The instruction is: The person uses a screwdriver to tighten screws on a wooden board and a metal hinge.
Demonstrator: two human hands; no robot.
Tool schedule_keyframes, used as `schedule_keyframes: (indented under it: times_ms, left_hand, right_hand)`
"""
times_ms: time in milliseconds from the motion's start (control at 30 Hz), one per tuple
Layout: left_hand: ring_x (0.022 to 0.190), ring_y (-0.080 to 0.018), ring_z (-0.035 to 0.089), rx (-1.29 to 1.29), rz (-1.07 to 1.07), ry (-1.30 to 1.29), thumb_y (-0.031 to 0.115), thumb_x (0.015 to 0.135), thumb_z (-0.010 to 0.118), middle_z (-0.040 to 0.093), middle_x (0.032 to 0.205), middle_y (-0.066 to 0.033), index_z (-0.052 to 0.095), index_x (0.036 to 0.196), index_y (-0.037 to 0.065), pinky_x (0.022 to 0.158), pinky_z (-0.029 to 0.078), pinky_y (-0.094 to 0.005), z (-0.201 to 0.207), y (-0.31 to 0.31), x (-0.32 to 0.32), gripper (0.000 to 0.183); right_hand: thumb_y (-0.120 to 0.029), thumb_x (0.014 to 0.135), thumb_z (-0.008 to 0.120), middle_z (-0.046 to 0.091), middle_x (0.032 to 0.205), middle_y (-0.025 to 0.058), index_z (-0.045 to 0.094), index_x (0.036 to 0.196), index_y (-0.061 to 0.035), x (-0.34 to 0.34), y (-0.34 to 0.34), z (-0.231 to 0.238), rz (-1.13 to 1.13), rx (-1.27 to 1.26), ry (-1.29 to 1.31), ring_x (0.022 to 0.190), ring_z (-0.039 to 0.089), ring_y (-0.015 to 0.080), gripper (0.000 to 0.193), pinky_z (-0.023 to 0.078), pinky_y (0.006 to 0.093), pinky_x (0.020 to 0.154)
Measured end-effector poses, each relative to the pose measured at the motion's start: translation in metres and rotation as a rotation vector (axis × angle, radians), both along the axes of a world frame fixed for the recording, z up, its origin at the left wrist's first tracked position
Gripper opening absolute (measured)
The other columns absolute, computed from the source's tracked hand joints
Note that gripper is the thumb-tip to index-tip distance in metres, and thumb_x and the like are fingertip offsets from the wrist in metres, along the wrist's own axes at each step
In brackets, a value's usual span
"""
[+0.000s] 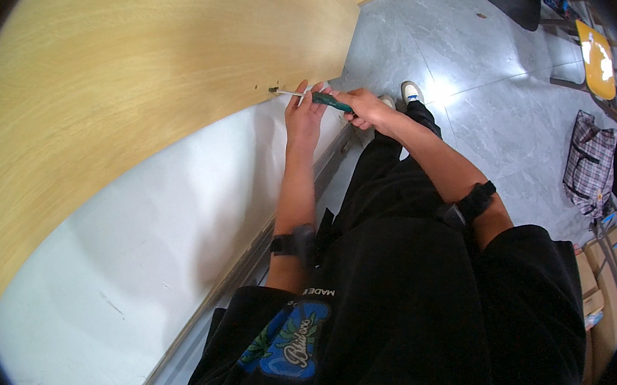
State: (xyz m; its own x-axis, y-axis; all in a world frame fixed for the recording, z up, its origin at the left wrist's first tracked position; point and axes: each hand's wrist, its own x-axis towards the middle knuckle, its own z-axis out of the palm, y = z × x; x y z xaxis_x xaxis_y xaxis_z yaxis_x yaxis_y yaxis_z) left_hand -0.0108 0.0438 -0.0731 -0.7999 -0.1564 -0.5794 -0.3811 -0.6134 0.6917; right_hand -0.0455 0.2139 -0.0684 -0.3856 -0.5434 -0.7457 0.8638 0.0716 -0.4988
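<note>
A screwdriver with a dark green handle and a thin pale shaft lies nearly level across my view. Its tip meets a small dark fitting near the edge of a light wood panel. The end of the handle is wrapped in my right hand. My left hand has its fingers around the front of the handle and the shaft, steadying it close to the panel. A small hole shows in the wood beside the fitting. The exact shape of the tip is too small to tell.
Below the panel is a white surface, bordered by a dark rail. Grey tiled floor spreads to the right. There stand a yellow chair, a plaid bag and cardboard boxes. My shoe is near the panel's corner.
</note>
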Motion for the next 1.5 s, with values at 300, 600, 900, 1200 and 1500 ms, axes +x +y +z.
schedule_keyframes:
  times_ms: [300, 600, 900, 1200, 1500]
  left_hand:
    - [0.098, -0.0292, 0.060, -0.099, -0.012, -0.045, 0.014, 0.091, 0.054, 0.058, 0.106, -0.0191, 0.043, 0.121, -0.002, 0.086, 0.051, -0.0395, 0.000, 0.016, -0.004, 0.036]
    - [0.093, -0.0281, 0.062, -0.147, 0.046, -0.029, 0.012, 0.088, 0.057, 0.059, 0.105, -0.0198, 0.046, 0.115, -0.004, 0.084, 0.052, -0.0361, -0.002, 0.028, 0.002, 0.033]
    - [0.094, -0.0262, 0.062, -0.213, 0.107, -0.114, 0.019, 0.090, 0.057, 0.060, 0.102, -0.0180, 0.050, 0.107, -0.002, 0.081, 0.052, -0.0349, -0.003, 0.036, -0.003, 0.028]
    - [0.091, -0.0260, 0.062, -0.323, 0.148, -0.203, 0.017, 0.090, 0.056, 0.062, 0.099, -0.0158, 0.050, 0.104, -0.003, 0.081, 0.052, -0.0345, 0.002, 0.041, -0.001, 0.025]
    - [0.088, -0.0291, 0.062, -0.312, 0.125, -0.122, 0.015, 0.089, 0.056, 0.060, 0.097, -0.0184, 0.048, 0.107, -0.005, 0.084, 0.050, -0.0397, -0.002, 0.036, -0.002, 0.028]
  right_hand:
    - [-0.041, 0.087, 0.054, 0.050, 0.063, 0.0047, 0.051, 0.103, 0.0043, 0.001, 0.001, -0.019, -0.095, 0.177, 0.076, 0.045, 0.043, 0.0116, 0.048, 0.036, 0.0284, 0.040]
    - [-0.039, 0.090, 0.052, 0.046, 0.066, 0.0013, 0.049, 0.110, -0.0032, 0.007, 0.003, -0.018, -0.140, -0.010, 0.027, 0.048, 0.036, 0.0067, 0.041, 0.027, 0.0223, 0.040]
    - [-0.037, 0.088, 0.057, 0.046, 0.065, 0.0006, 0.048, 0.108, -0.0018, 0.012, 0.002, -0.017, -0.174, 0.015, 0.019, 0.047, 0.037, 0.0068, 0.042, 0.028, 0.0222, 0.040]
    - [-0.038, 0.085, 0.060, 0.052, 0.073, 0.0067, 0.049, 0.107, 0.0026, 0.013, 0.001, -0.026, -0.164, 0.042, 0.092, 0.051, 0.042, 0.0103, 0.048, 0.033, 0.0243, 0.041]
    - [-0.036, 0.086, 0.058, 0.051, 0.068, 0.0059, 0.053, 0.098, 0.0035, 0.024, -0.009, 0.005, -0.177, 0.071, 0.199, 0.048, 0.042, 0.0100, 0.041, 0.033, 0.0258, 0.040]
